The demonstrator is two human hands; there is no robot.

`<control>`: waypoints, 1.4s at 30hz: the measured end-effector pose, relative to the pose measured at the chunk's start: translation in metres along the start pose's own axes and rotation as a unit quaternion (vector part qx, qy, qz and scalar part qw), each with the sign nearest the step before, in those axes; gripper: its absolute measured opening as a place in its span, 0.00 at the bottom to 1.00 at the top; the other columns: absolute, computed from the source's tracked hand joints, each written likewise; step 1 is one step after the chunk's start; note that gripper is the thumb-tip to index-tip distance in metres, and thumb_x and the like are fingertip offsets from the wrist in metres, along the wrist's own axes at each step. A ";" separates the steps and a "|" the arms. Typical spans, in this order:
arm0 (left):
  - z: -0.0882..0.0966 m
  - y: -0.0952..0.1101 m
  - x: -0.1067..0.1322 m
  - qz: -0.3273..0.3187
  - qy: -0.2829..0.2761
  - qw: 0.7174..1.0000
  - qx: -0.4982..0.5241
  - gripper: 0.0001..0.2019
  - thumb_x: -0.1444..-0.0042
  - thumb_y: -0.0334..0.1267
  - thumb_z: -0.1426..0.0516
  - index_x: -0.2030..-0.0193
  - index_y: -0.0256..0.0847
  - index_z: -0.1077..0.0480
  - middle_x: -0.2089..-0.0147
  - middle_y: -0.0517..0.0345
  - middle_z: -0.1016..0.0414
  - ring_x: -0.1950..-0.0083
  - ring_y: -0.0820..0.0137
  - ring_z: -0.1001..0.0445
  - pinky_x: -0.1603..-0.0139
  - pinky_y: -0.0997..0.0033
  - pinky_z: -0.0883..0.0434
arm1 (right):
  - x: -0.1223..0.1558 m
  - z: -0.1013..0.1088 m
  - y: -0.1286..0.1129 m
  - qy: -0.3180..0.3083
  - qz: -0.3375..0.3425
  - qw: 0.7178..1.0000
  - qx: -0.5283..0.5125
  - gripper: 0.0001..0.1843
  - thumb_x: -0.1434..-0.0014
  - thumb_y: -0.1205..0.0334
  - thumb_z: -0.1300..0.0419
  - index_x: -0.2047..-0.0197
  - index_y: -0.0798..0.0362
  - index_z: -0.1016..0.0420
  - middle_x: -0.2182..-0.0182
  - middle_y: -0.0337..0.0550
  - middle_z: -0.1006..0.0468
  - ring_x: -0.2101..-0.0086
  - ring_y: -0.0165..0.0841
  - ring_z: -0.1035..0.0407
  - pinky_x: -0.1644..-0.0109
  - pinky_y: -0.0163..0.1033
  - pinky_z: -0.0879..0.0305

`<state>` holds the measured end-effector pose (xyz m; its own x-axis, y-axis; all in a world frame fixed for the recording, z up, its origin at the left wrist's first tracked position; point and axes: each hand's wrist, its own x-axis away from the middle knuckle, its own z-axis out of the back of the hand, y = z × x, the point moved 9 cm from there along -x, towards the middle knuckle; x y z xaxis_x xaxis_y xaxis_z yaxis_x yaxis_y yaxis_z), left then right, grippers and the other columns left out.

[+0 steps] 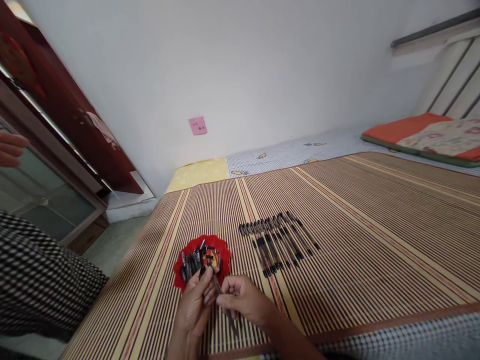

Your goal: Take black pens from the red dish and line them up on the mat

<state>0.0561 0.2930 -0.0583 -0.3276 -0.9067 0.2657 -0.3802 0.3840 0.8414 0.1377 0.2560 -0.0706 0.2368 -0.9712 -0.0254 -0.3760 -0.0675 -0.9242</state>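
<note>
Closest to us are two bare hands, just on the near side of the red bowl. The left hand [197, 299] has its thumb and fingers pinched together on the top end of a thin dark pen [231, 322]. A small black bit [202, 271] sticks up by that thumb; I cannot tell if it is part of the pen. The right hand [245, 300] has its fingers bent and closed on the middle of the same pen, which slants down, away from the bowl.

The red bowl [227, 252] has a wavy edge and holds lots of little dark pieces [193, 261]. To the right of the bowl, a row of dark pens [264, 252] lies side by side. The bowl and the row are on a stripy mat [356, 240].

Well to the left of the bowl are another person's checked clothes [41, 275] and hand [11, 150]. Past the bowl is a yellow cloth [200, 175]. Farther behind the bowl, a pink note [197, 125] is stuck on the white wall [240, 65].
</note>
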 end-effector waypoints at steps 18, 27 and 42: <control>-0.009 -0.009 0.000 0.029 -0.038 0.999 0.003 0.21 0.54 0.50 0.31 0.64 0.33 0.27 0.82 0.75 0.51 0.82 0.84 0.55 0.83 0.83 0.51 | 0.004 -0.006 -0.004 -0.055 0.008 0.998 -0.020 0.24 0.41 0.42 0.39 0.67 0.58 0.26 0.76 0.37 0.25 0.83 0.21 0.40 0.78 0.28 0.48; -0.010 -0.011 -0.003 0.019 -0.030 0.999 0.011 0.19 0.54 0.46 0.30 0.64 0.33 0.26 0.83 0.74 0.50 0.82 0.84 0.57 0.82 0.83 0.52 | 0.002 0.002 -0.007 -0.017 0.036 0.999 -0.001 0.21 0.42 0.44 0.38 0.71 0.56 0.28 0.78 0.36 0.25 0.84 0.21 0.40 0.79 0.29 0.47; -0.012 -0.022 0.000 0.043 -0.010 0.995 0.087 0.16 0.50 0.42 0.32 0.60 0.33 0.25 0.77 0.67 0.36 0.80 0.82 0.41 0.80 0.82 0.43 | -0.007 0.026 0.005 0.068 0.020 0.997 0.028 0.26 0.52 0.38 0.33 0.73 0.53 0.34 0.83 0.30 0.31 0.86 0.21 0.43 0.82 0.29 0.48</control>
<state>0.0750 0.2821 -0.0711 -0.3810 -0.8666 0.3222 -0.4930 0.4852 0.7221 0.1574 0.2688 -0.0845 0.0978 -0.9951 -0.0148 -0.3316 -0.0186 -0.9432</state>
